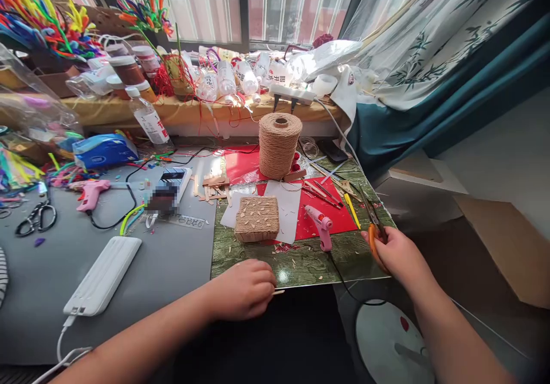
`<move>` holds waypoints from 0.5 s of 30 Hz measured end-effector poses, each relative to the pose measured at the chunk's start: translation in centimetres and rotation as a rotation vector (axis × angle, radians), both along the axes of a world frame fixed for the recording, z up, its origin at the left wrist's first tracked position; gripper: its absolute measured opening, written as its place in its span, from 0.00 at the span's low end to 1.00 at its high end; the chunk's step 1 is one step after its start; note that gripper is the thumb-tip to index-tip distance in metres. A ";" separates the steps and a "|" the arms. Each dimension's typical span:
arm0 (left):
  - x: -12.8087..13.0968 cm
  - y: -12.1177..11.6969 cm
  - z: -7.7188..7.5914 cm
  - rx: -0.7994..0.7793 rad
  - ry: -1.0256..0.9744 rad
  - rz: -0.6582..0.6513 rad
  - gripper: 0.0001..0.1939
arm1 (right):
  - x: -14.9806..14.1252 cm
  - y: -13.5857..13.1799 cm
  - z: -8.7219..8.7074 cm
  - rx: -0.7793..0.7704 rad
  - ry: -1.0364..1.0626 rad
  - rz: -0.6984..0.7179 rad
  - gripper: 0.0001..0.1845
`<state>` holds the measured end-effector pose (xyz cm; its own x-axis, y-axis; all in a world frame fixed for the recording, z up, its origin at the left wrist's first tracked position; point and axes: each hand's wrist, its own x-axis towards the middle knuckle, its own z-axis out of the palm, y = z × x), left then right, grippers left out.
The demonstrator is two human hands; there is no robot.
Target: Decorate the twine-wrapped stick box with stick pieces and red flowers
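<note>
Grips orange-handled scissors (372, 241) in right hand (399, 253), wooden stick (279, 292) in curled left hand (248, 288); could drag glue gun (323, 230) by snagging cord (338, 271).

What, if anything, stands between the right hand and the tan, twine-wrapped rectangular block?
A pink plastic glue gun, partly over the flat red sheet, lies between the right hand, holding orange-handled metal scissors, and the tan, twine-wrapped block.

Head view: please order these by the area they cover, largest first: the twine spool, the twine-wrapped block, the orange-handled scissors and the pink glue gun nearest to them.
1. Twine spool
2. Twine-wrapped block
3. Orange-handled scissors and pink glue gun: not ranked, because the right hand hides part of the scissors.
</note>
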<state>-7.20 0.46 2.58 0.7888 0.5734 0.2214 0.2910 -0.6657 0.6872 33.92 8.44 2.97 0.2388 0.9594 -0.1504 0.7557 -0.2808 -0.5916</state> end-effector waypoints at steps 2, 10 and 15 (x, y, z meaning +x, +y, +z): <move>0.8 0.0 -1.1 -0.463 -0.243 0.257 0.16 | 0.9 0.3 -0.6 -0.003 -0.086 -0.011 0.19; 2.2 0.4 -1.9 -1.230 -0.481 0.468 0.18 | 0.9 -0.1 -2.2 0.028 -0.057 0.003 0.20; 2.3 -0.7 -1.9 -0.263 0.089 0.105 0.10 | 1.0 0.2 -3.4 0.058 -0.035 0.007 0.19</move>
<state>-4.88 -0.23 0.65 0.7316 0.6816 -0.0132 0.4162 -0.4311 0.8005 34.95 8.63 -0.42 0.2365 0.9679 -0.0857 0.7781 -0.2415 -0.5799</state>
